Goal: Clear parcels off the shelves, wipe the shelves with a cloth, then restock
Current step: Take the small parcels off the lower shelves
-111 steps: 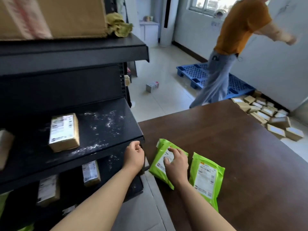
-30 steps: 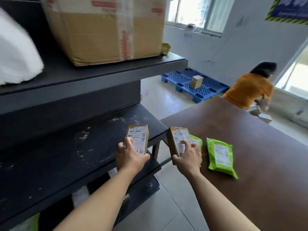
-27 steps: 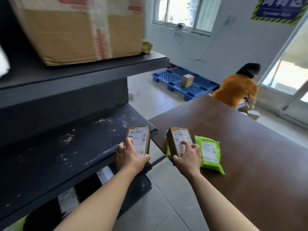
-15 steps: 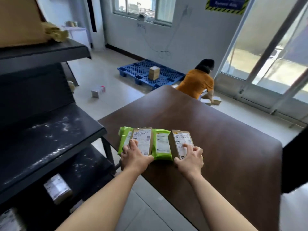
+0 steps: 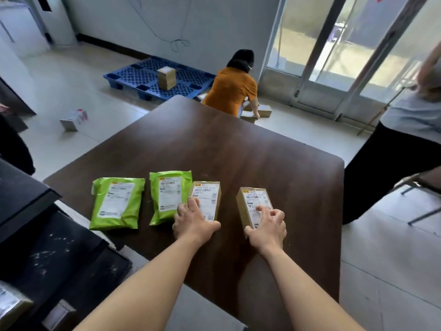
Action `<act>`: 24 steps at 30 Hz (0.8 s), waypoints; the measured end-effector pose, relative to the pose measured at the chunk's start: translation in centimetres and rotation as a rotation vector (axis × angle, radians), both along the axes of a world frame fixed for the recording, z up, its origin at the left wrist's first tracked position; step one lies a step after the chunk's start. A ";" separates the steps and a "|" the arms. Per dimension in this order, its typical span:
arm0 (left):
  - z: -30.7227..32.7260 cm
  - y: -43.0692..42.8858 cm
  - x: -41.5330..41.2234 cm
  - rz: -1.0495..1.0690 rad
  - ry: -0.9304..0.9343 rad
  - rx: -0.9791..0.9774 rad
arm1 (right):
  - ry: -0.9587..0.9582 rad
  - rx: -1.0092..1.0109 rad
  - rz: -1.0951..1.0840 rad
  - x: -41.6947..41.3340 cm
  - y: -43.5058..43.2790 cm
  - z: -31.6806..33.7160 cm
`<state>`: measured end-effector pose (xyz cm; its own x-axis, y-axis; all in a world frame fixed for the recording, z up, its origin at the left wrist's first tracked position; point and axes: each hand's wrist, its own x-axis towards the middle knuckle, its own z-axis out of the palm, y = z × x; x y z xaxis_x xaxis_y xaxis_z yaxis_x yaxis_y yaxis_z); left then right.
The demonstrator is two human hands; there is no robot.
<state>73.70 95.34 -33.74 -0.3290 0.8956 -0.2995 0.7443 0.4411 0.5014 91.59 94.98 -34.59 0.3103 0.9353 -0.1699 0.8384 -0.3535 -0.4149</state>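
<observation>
Two small cardboard parcels with white labels lie on the brown table (image 5: pixel 238 149). My left hand (image 5: pixel 193 224) grips the near end of the left cardboard parcel (image 5: pixel 208 194), which touches a green mailer bag (image 5: pixel 170 194). My right hand (image 5: pixel 268 226) grips the near end of the right cardboard parcel (image 5: pixel 253 200), thumb on its left side and fingers curled over the label. A second green mailer bag (image 5: pixel 117 204) lies further left. The black shelf unit (image 5: pixel 47 254) stands at the lower left, its dusty surface speckled white.
A person in an orange top (image 5: pixel 231 89) crouches beyond the table beside boxes on the floor. A blue pallet (image 5: pixel 143 77) carries a carton (image 5: pixel 166 77). A small box (image 5: pixel 74 119) lies on the floor. Another person (image 5: pixel 403 144) stands at the right near a metal chair (image 5: pixel 420 187).
My hands have carried the two cardboard parcels from the shelf edge to the table and set them down to the right of the green bags. The view has turned right.
</observation>
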 end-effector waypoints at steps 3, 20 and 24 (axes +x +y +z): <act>-1.5 0.7 1.9 -0.032 0.022 -0.028 | -0.026 -0.016 -0.022 1.8 0.4 -1.4; -7.5 2.8 4.4 -0.123 0.125 -0.108 | -0.016 -0.102 -0.061 3.6 1.9 -6.2; -7.5 2.7 4.0 -0.139 0.107 -0.121 | 0.008 -0.129 -0.061 3.3 1.8 -6.2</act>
